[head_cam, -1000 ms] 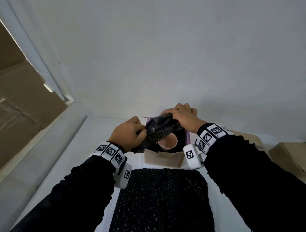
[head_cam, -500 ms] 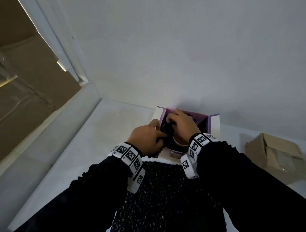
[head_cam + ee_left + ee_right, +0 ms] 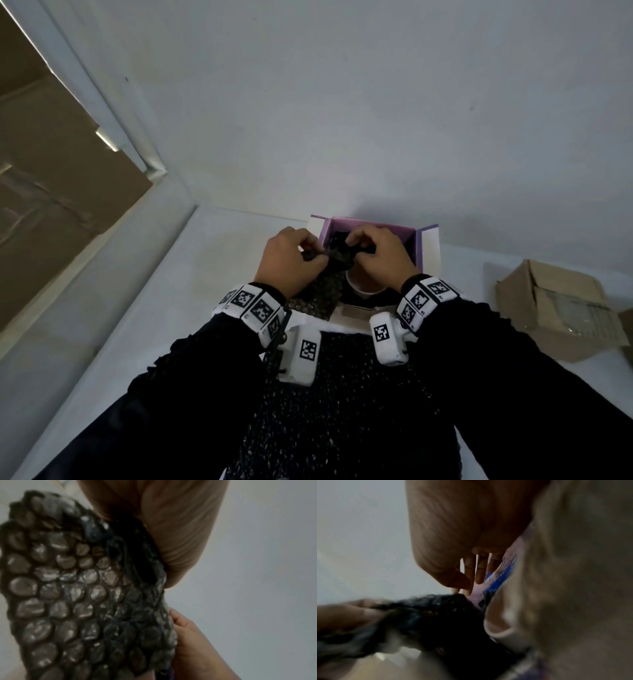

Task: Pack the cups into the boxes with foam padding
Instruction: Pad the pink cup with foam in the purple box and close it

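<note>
White table: hands (image 3: pixel 339 260) pinch padding (image 3: pixel 334 270) over box (image 3: pixel 426 246).

Over the last second the left hand (image 3: pixel 291 262) and right hand (image 3: pixel 378 260) carried the black bubble-wrap strip (image 3: pixel 330 274) from above the cup (image 3: pixel 364 286) down to the mouth of the purple-lined box (image 3: pixel 426 246), then raised and stretched it out again between pinching fingers. The strip's tail came to hang over the box's left front edge. The head view swung, bringing the brown carton (image 3: pixel 555 308) further into sight.
</note>
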A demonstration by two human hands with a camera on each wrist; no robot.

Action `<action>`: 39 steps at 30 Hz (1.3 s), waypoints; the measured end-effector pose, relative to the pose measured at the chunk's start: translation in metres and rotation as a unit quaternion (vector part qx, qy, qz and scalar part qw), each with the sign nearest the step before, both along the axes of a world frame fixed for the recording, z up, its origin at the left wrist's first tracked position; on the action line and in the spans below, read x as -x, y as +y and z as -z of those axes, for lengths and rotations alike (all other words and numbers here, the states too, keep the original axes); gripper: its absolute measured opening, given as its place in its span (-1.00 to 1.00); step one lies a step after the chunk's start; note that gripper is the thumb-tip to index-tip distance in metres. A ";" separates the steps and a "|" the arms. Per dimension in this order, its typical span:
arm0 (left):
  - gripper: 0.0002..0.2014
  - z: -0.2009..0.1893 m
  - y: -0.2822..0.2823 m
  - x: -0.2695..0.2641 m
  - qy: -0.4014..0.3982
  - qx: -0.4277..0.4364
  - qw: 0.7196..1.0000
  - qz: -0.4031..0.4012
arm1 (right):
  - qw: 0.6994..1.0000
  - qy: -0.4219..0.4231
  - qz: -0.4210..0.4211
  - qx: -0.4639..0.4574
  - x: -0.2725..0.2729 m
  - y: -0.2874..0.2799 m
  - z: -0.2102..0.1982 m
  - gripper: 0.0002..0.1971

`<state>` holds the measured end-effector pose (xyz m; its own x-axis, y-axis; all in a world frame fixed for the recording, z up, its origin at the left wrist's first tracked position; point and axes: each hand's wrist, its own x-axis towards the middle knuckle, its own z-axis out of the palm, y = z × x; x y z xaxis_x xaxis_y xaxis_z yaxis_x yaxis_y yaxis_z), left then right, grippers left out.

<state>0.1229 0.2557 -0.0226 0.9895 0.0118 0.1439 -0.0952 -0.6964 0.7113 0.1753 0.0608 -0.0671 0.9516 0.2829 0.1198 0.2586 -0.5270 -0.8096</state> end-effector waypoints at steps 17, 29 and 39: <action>-0.43 0.000 -0.027 -0.027 0.059 -0.067 0.968 0.235 | 0.997 0.065 0.010 -0.037 0.035 -0.027 -0.023 -0.58; -0.56 0.015 -0.019 -0.019 0.002 -0.495 0.836 0.238 | 0.976 0.139 -0.112 0.125 0.041 -0.013 -0.020 -0.73; -0.73 0.024 -0.023 -0.020 0.047 -0.508 0.826 0.238 | 0.980 0.021 -0.058 0.188 0.049 -0.027 -0.021 -0.70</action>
